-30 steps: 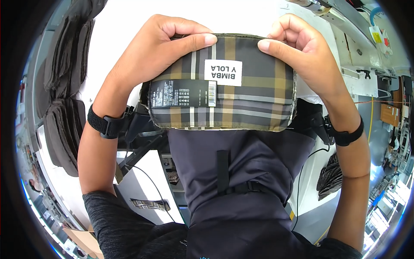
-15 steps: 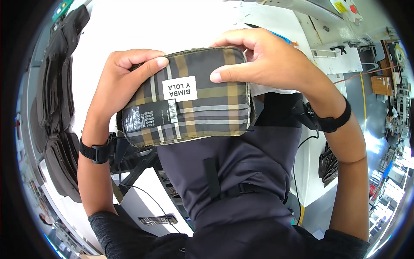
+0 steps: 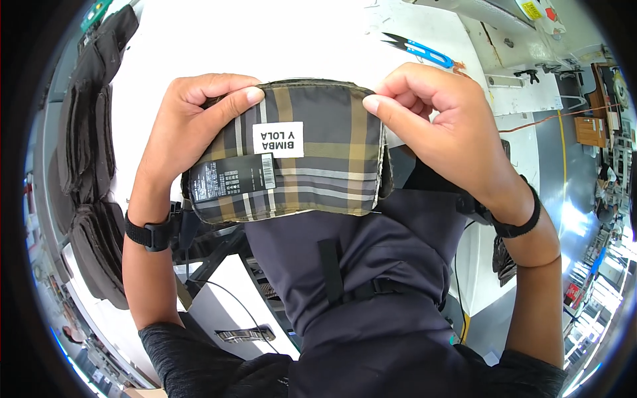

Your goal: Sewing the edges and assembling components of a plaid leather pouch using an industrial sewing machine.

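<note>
Between my hands I hold up a plaid fabric pouch in grey, brown and white, with raw edges. A white label is on its face, and a black tag with white print sits lower left. At the upper left edge, my left hand grips the pouch with the thumb in front and the other fingers mostly hidden. My right hand pinches its upper right corner between thumb and forefinger, the remaining fingers curled. The pouch's far side is hidden.
Blue-handled thread snips lie on the white table beyond my right hand. Stacks of dark fabric pieces line the left side. A small plaid strip rests on a white surface at lower left. Cables hang near both wrists.
My right thumb has moved from the pouch's face to its upper right corner, where it now pinches. The snips have come into fuller view. My left hand keeps its grip.
</note>
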Demonstrator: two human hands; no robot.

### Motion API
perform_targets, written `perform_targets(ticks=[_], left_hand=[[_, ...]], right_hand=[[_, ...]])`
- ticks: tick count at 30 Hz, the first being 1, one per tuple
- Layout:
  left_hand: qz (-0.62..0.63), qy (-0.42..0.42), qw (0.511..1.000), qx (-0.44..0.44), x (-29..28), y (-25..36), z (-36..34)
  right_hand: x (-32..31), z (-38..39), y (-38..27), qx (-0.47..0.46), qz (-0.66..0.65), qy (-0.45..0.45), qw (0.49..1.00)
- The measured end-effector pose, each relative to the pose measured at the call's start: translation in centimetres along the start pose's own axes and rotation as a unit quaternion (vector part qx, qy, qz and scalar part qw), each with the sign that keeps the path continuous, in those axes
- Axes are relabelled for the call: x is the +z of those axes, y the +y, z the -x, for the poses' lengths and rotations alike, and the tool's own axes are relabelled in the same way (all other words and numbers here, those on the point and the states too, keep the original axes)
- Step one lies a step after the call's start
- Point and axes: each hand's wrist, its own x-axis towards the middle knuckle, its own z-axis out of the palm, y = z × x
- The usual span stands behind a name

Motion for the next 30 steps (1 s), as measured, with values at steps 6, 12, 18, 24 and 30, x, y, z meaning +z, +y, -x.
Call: perform_targets(ticks=[6, 12, 18, 24, 30], left_hand=[[-0.013, 0.006, 1.0, 0.019, 0.2, -0.3, 0.1], [0.004, -0.002, 1.0, 0.009, 0.0, -0.2, 0.0], [0.012, -0.016, 0.999, 0.045, 0.1, -0.8, -0.2], [-0.01, -0.005, 0.999, 0.052, -0.1, -1.1, 0.2], [0.003, -0.014, 0.999, 0.049, 0.1, -0.6, 0.0]], right_hand=[[0.4, 0.6, 0.1, -0.127, 0.153, 0.01, 0.98], [0.9, 1.0, -0.3, -0.289, 0.284, 0.049, 0.913], [0.5, 0.7, -0.2, -0.104, 0.173, 0.045, 0.978], [0.5, 0.3, -0.6, -0.063, 0.198, 0.017, 0.978], [1.3, -2.9, -0.4, -0.205, 0.245, 0.008, 0.948]])
